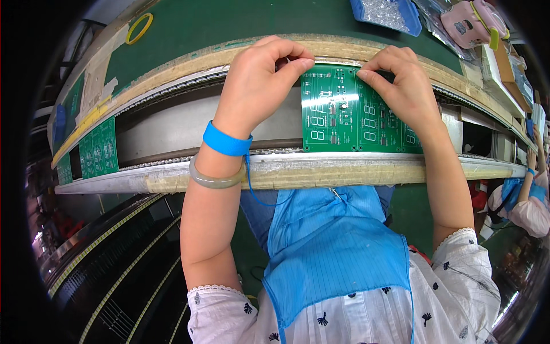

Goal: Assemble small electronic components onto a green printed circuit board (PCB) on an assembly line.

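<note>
A green circuit board panel (332,123) with white digit-segment outlines and small parts lies across the two rails of a conveyor, in front of me. At its far left corner is my left hand (260,80), thumb and forefinger pinched together at the edge. My right hand (408,89) reaches over the panel's right part with fingers curled and thumb tip near the far edge, covering some of the board. Whatever either set of fingertips holds is too small or hidden to make out. A blue wrist strap (226,139) with a cord circles my left wrist.
Further boards (98,150) lie on the conveyor at left. Beyond the far rail (177,86) are a blue tray (366,12) of clear small parts, a pink container (470,26) and a yellow ring (139,28). Black slotted racks (126,281) stand lower left; another person (524,198) is at right.
</note>
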A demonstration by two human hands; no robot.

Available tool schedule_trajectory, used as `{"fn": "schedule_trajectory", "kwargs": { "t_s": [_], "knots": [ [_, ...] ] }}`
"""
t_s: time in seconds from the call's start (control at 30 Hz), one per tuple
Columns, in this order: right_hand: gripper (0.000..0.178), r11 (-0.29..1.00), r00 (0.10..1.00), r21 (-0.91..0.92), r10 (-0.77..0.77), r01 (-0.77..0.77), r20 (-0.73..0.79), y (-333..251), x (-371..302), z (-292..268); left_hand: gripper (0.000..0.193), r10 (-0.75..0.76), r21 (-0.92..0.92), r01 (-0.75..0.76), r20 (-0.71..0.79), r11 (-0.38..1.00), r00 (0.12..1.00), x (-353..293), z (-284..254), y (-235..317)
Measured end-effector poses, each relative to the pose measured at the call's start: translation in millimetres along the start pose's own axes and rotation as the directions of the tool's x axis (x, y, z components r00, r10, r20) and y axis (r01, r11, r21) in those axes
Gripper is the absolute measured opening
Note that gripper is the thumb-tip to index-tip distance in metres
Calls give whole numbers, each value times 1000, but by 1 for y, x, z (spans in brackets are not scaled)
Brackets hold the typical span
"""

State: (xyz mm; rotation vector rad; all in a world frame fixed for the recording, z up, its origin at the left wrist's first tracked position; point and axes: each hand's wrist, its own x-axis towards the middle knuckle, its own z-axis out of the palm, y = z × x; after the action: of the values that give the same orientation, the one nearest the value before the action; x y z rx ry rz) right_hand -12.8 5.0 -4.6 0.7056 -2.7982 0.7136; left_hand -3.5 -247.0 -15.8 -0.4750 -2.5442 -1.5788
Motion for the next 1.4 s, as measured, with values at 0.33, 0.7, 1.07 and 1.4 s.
{"fn": "schedule_trajectory", "kwargs": {
  "t_s": [0.33, 0.7, 1.07, 1.4],
  "knots": [
    [13, 998, 999, -45, -49, 48, -10, -4, -2, -1, 13, -40, 5, 40, 34, 999, 999, -1, -1, 0],
    [14, 992, 997, -112, -67, 62, -49, -11, -5, 4, 13, -29, 19, 29, 34, 999, 999, -1, -2, 1],
    [15, 983, 996, -178, -57, 44, -69, -14, -8, 7, 15, -26, -13, 26, 23, 1000, 999, -1, 1, 0],
    [13, 997, 999, -74, -31, 28, -38, -7, -5, 1, 15, -19, 41, 16, 55, 999, 998, -1, -2, 1]
  ]
}}
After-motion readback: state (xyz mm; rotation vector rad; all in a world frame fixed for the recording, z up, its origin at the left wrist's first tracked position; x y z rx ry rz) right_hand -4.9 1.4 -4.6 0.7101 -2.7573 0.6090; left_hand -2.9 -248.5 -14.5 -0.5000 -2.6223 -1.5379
